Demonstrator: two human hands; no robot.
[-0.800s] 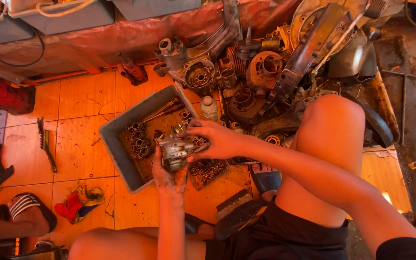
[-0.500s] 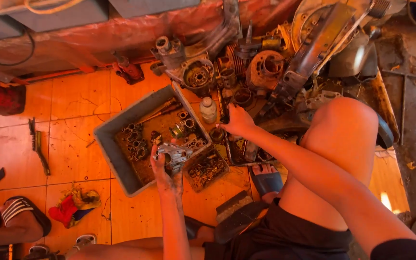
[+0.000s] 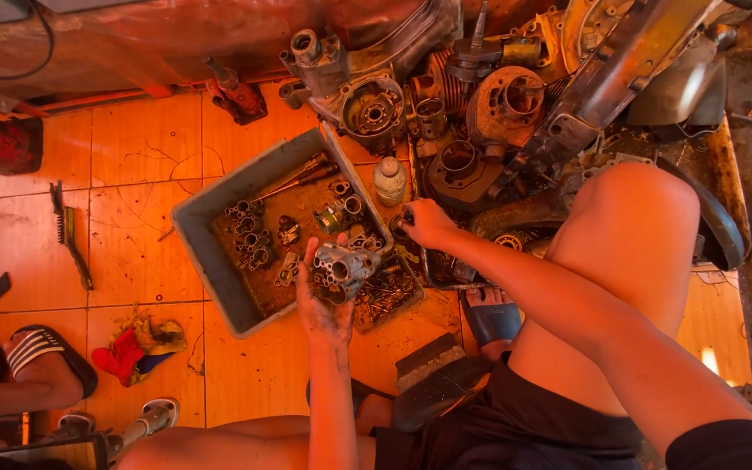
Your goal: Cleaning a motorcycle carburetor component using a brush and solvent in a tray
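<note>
Left grip [image 3: 328, 300] above orange tiled floor [image 3: 145, 144]

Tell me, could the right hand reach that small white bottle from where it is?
Probably yes. The right hand lies just beside the bottle, with nothing between them, though its fingers seem busy with a small part.

An orange tiled floor [image 3: 145, 144], cracked in places and bathed in warm reddish light, is seen strewn with engine parts [image 3: 480, 104], a crumpled rag [image 3: 137, 339] and a wire brush [image 3: 67, 231], while a bright patch of light [image 3: 708, 359] is cast at the right.
</note>
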